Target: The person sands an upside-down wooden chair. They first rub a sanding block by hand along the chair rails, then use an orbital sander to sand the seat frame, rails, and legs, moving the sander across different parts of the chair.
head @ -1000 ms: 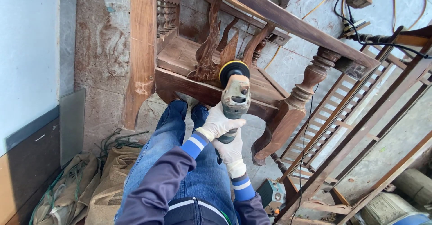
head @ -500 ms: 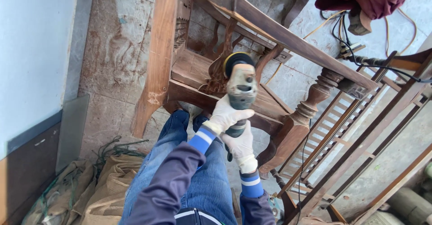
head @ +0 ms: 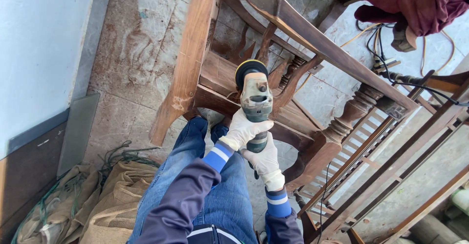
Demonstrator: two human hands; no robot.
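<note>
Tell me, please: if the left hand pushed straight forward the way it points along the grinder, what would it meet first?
Probably the wooden chair frame. The left hand grips the angle grinder, whose disc end already sits at the frame's carved rails, though depth from above is hard to judge.

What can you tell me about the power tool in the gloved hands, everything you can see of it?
The angle grinder is a dusty grey handheld tool with a black round guard at its head, rimmed in yellow. It points away from the person, head over the wooden chair frame; whether it touches the wood cannot be told. The left hand in a white glove wraps its body, and the right hand grips the rear handle.
</note>
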